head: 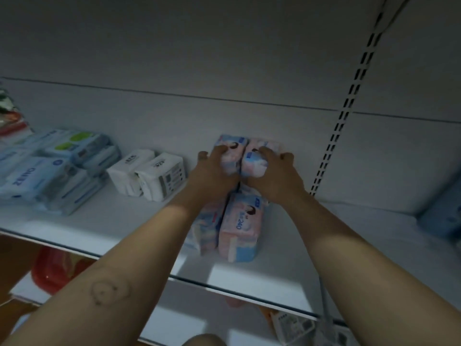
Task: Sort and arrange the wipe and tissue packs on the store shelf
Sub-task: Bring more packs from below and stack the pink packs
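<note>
Two white packs [147,174] stand side by side. Just right of them, the rear pink-and-blue packs [232,143] touch each other, with the front pink-and-blue packs [240,227] before them. Left of the white packs, pale blue packs [50,181] lie stacked.

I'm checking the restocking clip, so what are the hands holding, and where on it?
Two pink-and-blue packs, side by side: the left hand grips the left pack over its top near end, the right hand the right pack likewise.
</note>
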A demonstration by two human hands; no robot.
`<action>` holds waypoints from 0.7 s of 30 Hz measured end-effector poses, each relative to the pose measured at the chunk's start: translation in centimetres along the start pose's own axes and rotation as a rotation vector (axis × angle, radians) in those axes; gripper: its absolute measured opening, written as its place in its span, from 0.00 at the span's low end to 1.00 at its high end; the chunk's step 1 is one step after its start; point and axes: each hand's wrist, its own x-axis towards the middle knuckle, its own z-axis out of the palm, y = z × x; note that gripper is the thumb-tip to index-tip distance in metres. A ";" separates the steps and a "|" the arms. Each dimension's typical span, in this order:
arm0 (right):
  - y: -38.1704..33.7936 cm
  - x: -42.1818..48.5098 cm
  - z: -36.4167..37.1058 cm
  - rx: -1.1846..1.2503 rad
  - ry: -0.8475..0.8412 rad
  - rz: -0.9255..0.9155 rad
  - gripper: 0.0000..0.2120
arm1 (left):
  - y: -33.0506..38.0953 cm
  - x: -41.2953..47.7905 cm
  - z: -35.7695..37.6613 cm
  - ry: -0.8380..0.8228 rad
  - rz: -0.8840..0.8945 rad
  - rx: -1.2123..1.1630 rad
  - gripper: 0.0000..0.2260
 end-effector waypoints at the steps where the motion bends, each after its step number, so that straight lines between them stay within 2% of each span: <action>1: 0.1 0.1 -0.1 0.010 -0.009 0.003 0.42 | -0.4 0.2 -0.3 -0.029 -0.001 -0.017 0.35; 4: -0.3 -0.8 -0.5 0.014 -0.009 0.051 0.48 | -1.2 -0.2 -1.8 -0.147 0.020 -0.074 0.43; 6: -1.1 -2.3 -0.5 -0.063 0.075 0.060 0.51 | -1.5 -1.6 -3.0 -0.146 0.055 -0.103 0.45; 10: -5.3 -6.8 1.3 -0.142 0.260 -0.168 0.45 | -3.2 -6.0 -5.5 0.003 0.098 -0.035 0.37; 13: -9.6 -10.2 5.1 -0.098 0.359 -0.336 0.39 | -6.9 -10.8 -7.7 0.104 0.015 0.130 0.33; 15: -12.6 -12.5 8.3 -0.125 0.273 -0.412 0.38 | -10.4 -14.2 -9.5 0.132 -0.095 0.202 0.34; 18: -16.2 -15.4 13.7 -0.143 -0.027 -0.516 0.36 | -16.5 -19.5 -12.3 0.160 -0.298 0.259 0.33; 21: -18.1 -17.2 19.9 -0.216 -0.337 -0.510 0.34 | -23.3 -24.7 -13.9 0.131 -0.502 0.279 0.29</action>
